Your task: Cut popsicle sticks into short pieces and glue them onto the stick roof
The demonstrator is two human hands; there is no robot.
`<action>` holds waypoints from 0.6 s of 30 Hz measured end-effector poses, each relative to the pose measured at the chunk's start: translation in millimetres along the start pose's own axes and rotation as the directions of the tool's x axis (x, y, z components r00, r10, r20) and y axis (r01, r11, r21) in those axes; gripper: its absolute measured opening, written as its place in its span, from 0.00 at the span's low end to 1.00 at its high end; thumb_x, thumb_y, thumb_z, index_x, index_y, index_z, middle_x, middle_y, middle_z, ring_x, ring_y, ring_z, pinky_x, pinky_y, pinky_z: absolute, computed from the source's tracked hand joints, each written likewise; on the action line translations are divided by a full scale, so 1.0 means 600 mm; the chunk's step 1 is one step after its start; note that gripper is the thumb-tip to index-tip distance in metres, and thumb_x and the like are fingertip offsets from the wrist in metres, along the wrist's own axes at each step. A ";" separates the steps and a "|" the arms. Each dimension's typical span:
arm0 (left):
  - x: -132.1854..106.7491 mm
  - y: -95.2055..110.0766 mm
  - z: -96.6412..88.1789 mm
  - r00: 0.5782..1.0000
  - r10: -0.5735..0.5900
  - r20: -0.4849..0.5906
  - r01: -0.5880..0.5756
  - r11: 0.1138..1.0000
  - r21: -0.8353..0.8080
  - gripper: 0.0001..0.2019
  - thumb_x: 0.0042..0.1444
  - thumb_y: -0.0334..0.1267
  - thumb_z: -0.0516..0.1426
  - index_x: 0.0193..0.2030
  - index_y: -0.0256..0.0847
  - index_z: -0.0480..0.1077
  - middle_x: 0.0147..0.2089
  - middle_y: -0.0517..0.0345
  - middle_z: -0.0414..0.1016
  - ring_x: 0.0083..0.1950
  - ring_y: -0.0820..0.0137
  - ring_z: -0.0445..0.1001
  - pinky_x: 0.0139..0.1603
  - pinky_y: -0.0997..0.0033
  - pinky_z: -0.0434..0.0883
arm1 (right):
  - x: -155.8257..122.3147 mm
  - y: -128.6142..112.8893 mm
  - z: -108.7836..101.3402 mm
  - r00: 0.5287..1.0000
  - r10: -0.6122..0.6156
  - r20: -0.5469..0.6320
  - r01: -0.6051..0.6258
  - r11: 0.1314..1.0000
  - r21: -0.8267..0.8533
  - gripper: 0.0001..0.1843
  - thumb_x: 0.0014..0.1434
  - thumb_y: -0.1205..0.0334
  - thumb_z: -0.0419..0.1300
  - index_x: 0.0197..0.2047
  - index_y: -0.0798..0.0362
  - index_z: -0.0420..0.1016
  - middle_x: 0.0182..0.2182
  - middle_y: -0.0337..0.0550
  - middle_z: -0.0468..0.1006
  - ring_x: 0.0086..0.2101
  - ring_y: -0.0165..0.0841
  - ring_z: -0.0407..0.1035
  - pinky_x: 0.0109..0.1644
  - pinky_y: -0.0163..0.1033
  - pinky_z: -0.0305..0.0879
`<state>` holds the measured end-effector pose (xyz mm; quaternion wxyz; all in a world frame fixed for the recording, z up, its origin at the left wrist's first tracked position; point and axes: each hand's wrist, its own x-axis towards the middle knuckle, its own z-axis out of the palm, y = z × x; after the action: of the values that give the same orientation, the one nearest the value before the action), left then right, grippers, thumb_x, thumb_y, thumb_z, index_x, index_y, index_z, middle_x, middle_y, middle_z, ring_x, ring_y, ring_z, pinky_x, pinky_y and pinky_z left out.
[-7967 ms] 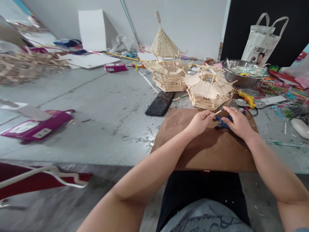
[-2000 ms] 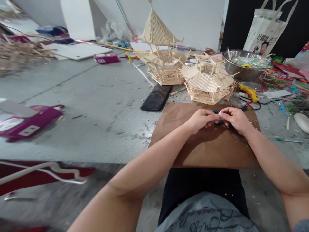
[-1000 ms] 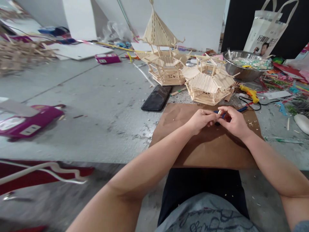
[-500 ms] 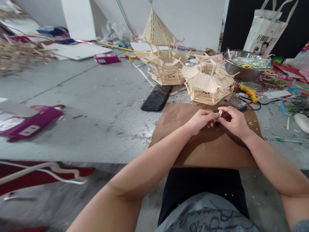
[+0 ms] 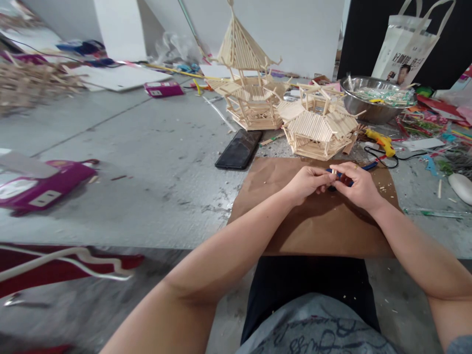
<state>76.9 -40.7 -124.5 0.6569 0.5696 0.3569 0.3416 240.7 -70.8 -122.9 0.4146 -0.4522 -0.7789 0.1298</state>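
Short pale sticks (image 5: pixel 334 172) are pinched upright above brown paper (image 5: pixel 313 228), as my remote feed shows; my left hand (image 5: pixel 307 186) grips their lower end; my right hand (image 5: pixel 359 187) grips them too, between thumb and finger; I see a blue tool (image 5: pixel 369 166) partly hidden behind it, and a stick pavilion (image 5: pixel 311 129) beyond, on the counter (image 5: pixel 155 172).

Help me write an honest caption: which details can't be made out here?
All in the head view:
- Pale wood: lower end hidden by the fingers of the left hand and right hand.
- Blue tool: largely covered by the right hand.
- Taller stick tower: tip cut off by the top edge.
- Wood pile, far left: blurred, so single pieces can't be counted.
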 end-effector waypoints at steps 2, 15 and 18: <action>0.000 0.000 0.000 1.000 0.005 0.000 -0.005 1.000 0.001 0.14 0.41 0.46 0.63 0.24 0.33 0.72 0.16 0.63 0.64 0.19 0.81 0.59 0.21 0.79 0.55 | 0.000 0.000 0.000 1.000 0.009 0.018 -0.009 1.000 0.019 0.17 0.52 0.60 0.58 0.46 0.49 0.75 0.40 0.45 0.76 0.37 0.35 0.70 0.41 0.42 0.68; -0.001 0.007 0.000 0.999 -0.030 -0.043 0.028 0.998 -0.051 0.13 0.40 0.44 0.64 0.24 0.34 0.74 0.17 0.63 0.65 0.20 0.81 0.60 0.21 0.80 0.54 | -0.003 0.003 0.004 0.984 0.173 0.029 -0.176 0.978 0.115 0.14 0.50 0.58 0.61 0.41 0.51 0.71 0.35 0.42 0.76 0.28 0.29 0.67 0.32 0.37 0.65; -0.001 0.006 -0.001 0.999 -0.037 -0.035 0.035 0.998 -0.046 0.13 0.40 0.43 0.64 0.22 0.34 0.73 0.16 0.62 0.65 0.19 0.81 0.60 0.20 0.79 0.54 | -0.002 0.000 0.003 0.985 0.171 0.023 -0.172 0.980 0.103 0.11 0.50 0.58 0.61 0.38 0.51 0.71 0.33 0.42 0.76 0.27 0.29 0.67 0.31 0.37 0.64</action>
<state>76.2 -40.4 -120.8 0.6693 0.5418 0.3709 0.3477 239.8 -71.8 -124.7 0.4197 -0.4944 -0.7320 0.2089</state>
